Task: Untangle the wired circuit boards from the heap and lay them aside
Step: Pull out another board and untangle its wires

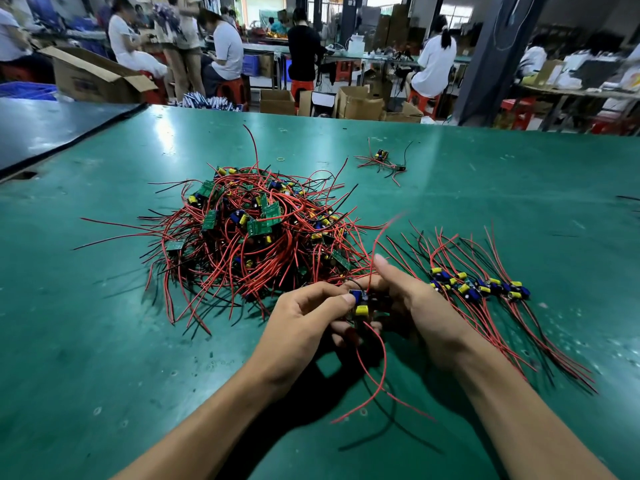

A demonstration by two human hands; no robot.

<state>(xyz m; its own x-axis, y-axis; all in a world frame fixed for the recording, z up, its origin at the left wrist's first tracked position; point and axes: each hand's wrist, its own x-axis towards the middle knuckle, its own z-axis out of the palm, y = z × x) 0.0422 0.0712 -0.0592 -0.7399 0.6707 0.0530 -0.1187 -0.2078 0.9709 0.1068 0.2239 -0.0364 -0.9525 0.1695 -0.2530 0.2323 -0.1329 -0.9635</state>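
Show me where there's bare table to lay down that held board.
Bare mat lies left of the left hand, nearer than the heap, and far right beyond the sorted row. Crowded: the heap, the row by the right hand, a small stray cluster farther back.

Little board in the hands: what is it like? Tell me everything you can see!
The little board is tiny, with a blue part and a yellow can-shaped part on top. Thin wires come off it: one red wire rises past the right hand, another red one loops down toward the person, and a black one trails onto the green table. Both hands hold it just above the table, near the tangled heap; the left hand pinches it, thumb on the blue part.
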